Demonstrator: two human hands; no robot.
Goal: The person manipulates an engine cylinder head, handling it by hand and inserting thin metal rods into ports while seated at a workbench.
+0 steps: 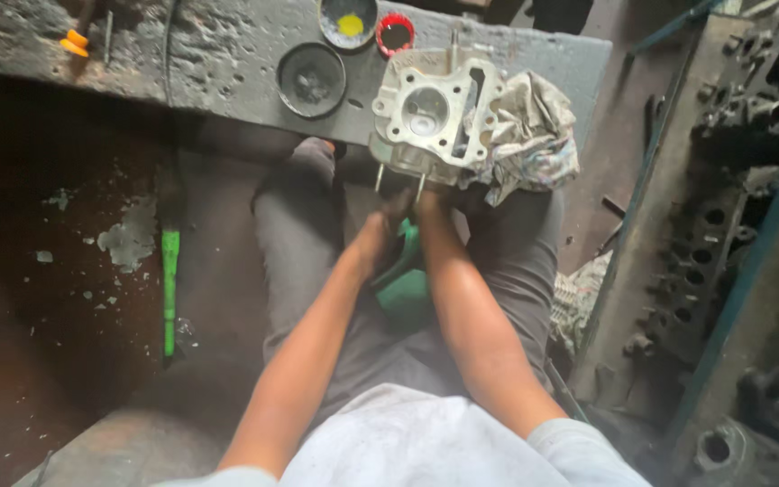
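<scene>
Gripping the pale cast-metal cylinder head from below at the bench edge, left hand and right hand sit close together; finger closure is unclear; crumpled grey rag at three o'clock.

The head camera is looking steeply down, close over the person's forearms, lap and the surface edge

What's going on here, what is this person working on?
A seated person reaches both hands, left hand and right hand, to the underside of a metal cylinder head at the edge of a worn bench. A rag lies against the head. A green container sits between the knees. Small bowls stand on the bench, and a green-handled tool lies on the floor.
</scene>
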